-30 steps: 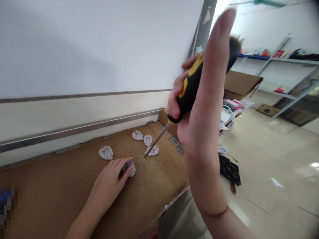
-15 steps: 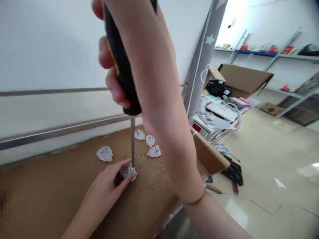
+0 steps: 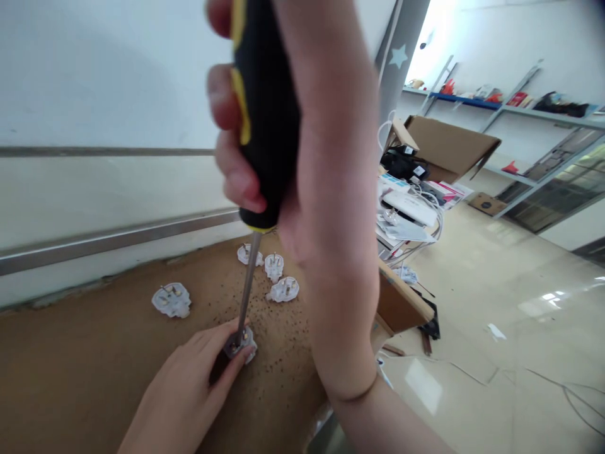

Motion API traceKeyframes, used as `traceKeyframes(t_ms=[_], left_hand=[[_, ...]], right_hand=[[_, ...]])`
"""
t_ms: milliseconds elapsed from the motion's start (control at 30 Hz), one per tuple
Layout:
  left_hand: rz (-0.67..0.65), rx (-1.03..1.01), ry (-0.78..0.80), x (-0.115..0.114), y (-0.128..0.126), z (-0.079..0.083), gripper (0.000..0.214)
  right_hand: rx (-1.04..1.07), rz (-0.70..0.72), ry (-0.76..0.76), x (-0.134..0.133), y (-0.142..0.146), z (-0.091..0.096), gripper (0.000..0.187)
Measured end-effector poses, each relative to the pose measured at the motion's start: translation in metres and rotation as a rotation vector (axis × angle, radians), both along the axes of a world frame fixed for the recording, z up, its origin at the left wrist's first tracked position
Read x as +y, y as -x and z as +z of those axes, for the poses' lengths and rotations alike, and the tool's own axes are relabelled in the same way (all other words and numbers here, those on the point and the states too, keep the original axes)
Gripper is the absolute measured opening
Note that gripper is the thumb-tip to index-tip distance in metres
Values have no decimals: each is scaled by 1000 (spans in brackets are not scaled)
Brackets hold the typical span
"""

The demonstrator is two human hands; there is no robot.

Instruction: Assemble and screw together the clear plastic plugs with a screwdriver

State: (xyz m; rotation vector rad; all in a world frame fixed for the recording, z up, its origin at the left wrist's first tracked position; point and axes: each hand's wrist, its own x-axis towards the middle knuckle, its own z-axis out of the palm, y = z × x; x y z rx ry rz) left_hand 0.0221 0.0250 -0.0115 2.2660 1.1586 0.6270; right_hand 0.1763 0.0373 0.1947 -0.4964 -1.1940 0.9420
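Observation:
My left hand (image 3: 198, 372) pinches a small clear plastic plug part (image 3: 247, 348) with metal pieces in it against the brown surface. Above it, my right hand (image 3: 236, 151) is wrapped round the thick black and yellow handle of a screwdriver (image 3: 269, 120). The metal shaft runs down with its tip at the plug part between the left thumb and fingers; the exact contact point is too small to make out. A similar clear plug part (image 3: 172, 299) lies to the left. Three more, a far one (image 3: 249, 254), a middle one (image 3: 274, 267) and a near one (image 3: 284, 289), lie beyond the hand.
The brown work surface (image 3: 70, 378) is sprinkled with dark specks and meets a white wall (image 3: 94, 195). At the right are an open cardboard box (image 3: 454, 145), a pile with a white device (image 3: 410, 208) and cables, a cardboard flap (image 3: 406, 302), and shelves (image 3: 543, 113) behind.
The screwdriver has gone from nearly upright to leaning, its handle shifted right and its tip slightly left and lower. My left hand still pinches the plug part. The whole view has shifted a little.

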Motion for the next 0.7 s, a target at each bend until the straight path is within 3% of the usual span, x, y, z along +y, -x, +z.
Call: traceKeyframes(t_ms=[67,167,333,533,700], left_hand=[[-17,10,1,-1,-2,1,33],[-50,44,17,-2,-5,3,36],[-36,61,24,-4,-7,4,36],[-49,10,71,-5,-8,7,35],[-62,3,110,-6,-10,10,34]], right_hand=[[64,-34,-72,-6,-6,0,28],[9,-142,-66,-5,-12,-1,8],[-140,-62,-77,-1,-3,-10,36],[-116,-32,-70,-1,9,-13,41],[-167,-140,-53,0,7,-11,40]])
